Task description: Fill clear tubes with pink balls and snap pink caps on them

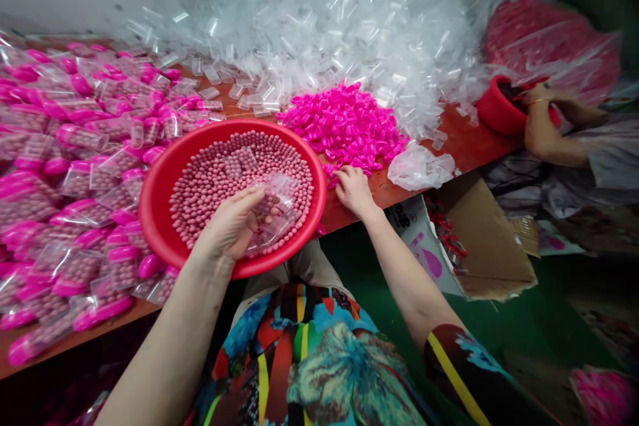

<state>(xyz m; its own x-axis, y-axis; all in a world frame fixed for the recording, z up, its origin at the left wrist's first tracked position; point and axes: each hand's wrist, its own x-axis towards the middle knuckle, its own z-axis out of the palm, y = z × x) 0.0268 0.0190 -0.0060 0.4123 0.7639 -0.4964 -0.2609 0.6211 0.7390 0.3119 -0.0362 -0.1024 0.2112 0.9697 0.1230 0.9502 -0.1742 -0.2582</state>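
My left hand point(234, 219) is over the red basin point(150, 206), its fingers curled around clear plastic containers point(274, 216). Small pink beads point(210, 180) fill much of the basin, and a clear container point(239, 161) lies among them. To the right of the basin, my right hand point(354, 190) is at the near edge of a heap of bright pink caps point(349, 123). Its fingertips are closed together on a pink cap there, partly lost against the heap.
Bead-filled containers with pink caps point(74, 180) cover the left of the table. Empty clear containers point(349, 33) are piled at the back. A crumpled plastic bag point(422, 166) lies to the right, above an open cardboard box point(484, 239). Another person's arm point(554, 126) reaches into a red bowl point(494, 113).
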